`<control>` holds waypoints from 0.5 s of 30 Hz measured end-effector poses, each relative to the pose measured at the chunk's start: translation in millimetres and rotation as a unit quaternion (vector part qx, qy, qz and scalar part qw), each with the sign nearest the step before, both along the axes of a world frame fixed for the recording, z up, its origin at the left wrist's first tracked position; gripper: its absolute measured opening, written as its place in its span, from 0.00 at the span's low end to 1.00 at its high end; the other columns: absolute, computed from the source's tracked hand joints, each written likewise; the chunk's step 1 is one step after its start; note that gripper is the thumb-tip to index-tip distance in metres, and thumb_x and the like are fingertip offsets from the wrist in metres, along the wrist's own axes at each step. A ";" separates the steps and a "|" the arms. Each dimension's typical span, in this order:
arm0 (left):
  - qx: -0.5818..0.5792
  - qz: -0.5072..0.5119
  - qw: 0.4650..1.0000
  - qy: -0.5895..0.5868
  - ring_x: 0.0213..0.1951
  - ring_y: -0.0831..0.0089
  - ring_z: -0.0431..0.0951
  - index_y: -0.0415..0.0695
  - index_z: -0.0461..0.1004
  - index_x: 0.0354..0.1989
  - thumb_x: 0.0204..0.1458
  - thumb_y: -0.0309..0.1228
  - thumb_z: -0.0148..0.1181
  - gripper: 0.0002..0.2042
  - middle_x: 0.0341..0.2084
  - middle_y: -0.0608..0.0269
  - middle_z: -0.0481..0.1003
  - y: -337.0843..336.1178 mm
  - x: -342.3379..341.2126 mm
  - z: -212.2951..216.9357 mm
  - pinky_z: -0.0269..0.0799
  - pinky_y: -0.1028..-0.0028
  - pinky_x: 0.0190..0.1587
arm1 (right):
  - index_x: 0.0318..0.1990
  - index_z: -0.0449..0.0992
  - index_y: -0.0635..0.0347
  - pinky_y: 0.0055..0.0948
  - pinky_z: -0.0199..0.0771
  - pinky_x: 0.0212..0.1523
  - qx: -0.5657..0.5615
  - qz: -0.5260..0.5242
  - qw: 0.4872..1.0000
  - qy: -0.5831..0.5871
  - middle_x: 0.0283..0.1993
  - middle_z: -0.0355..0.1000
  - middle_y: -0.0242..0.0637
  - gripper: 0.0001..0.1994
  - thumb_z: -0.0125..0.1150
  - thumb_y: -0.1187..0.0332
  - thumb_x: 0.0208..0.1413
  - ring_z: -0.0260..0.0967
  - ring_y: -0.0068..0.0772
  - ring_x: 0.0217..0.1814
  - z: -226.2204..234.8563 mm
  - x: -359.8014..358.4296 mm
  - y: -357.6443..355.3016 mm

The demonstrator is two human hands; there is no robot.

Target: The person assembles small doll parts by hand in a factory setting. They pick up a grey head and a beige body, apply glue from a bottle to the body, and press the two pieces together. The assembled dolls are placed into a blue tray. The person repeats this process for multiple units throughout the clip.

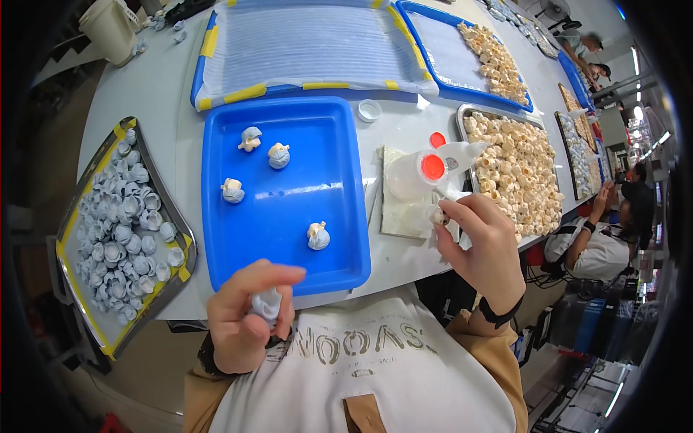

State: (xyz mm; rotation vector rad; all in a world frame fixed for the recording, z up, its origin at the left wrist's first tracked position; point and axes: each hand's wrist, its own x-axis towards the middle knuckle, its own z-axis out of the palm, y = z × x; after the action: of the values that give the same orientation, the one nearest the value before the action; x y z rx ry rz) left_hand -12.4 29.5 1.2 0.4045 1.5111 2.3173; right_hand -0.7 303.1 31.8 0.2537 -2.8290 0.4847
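My left hand is closed around a grey-blue hollow shell piece, just off the near edge of a blue plastic tray. Between thumb and fingertips my right hand pinches a small cream-coloured piece, partly hidden by the fingers. It is right beside a small clear dish on a pale square pad. Several two-part pieces, grey-blue shell joined to a cream part, lie apart in the blue tray; one small figure piece is near its lower right.
White squeeze bottles stand behind the dish, near a red cap. A metal tray of cream pieces is at right, a tray of grey-blue shells at left. A paper-lined tray lies behind. Another person sits at far right.
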 end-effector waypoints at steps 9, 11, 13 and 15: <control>-0.038 -0.074 0.996 -0.023 0.22 0.85 0.65 0.36 0.51 0.55 0.54 0.37 0.51 0.25 0.32 0.53 0.72 7.1 -0.3 8.6 0.63 0.84 0.28 | 0.31 0.73 0.65 0.28 0.65 0.26 -0.056 -0.075 0.994 0.049 0.25 0.66 0.38 0.10 0.62 0.76 0.37 0.65 0.35 0.25 -20.3 15.6 3.1; -0.003 -0.104 0.994 -0.046 0.23 0.85 0.64 0.36 0.55 0.53 0.54 0.36 0.51 0.23 0.35 0.54 0.72 7.3 0.7 8.0 0.62 0.85 0.29 | 0.32 0.74 0.65 0.27 0.65 0.26 -0.076 -0.082 0.991 0.076 0.25 0.67 0.38 0.11 0.62 0.76 0.36 0.66 0.34 0.26 -23.5 16.4 1.0; 0.010 -0.125 0.991 -0.054 0.23 0.86 0.64 0.35 0.58 0.50 0.54 0.35 0.51 0.20 0.36 0.55 0.72 6.1 0.4 5.3 0.62 0.85 0.30 | 0.32 0.74 0.65 0.26 0.65 0.27 -0.144 -0.082 0.979 0.118 0.26 0.68 0.39 0.11 0.62 0.77 0.35 0.66 0.34 0.26 -22.8 17.6 -9.4; 0.002 -0.141 0.989 -0.047 0.24 0.86 0.64 0.35 0.61 0.49 0.54 0.35 0.51 0.19 0.37 0.57 0.71 6.1 -3.2 4.4 0.62 0.86 0.30 | 0.31 0.74 0.66 0.26 0.65 0.28 -0.243 -0.040 0.958 0.146 0.27 0.69 0.40 0.12 0.61 0.78 0.33 0.67 0.32 0.27 -16.0 21.1 -22.4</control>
State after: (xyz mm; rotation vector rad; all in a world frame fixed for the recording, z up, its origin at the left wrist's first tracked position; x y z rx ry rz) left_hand -15.6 35.6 5.6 0.4698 1.3116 2.0894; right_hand 20.4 280.7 15.8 0.1004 -2.3343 1.0079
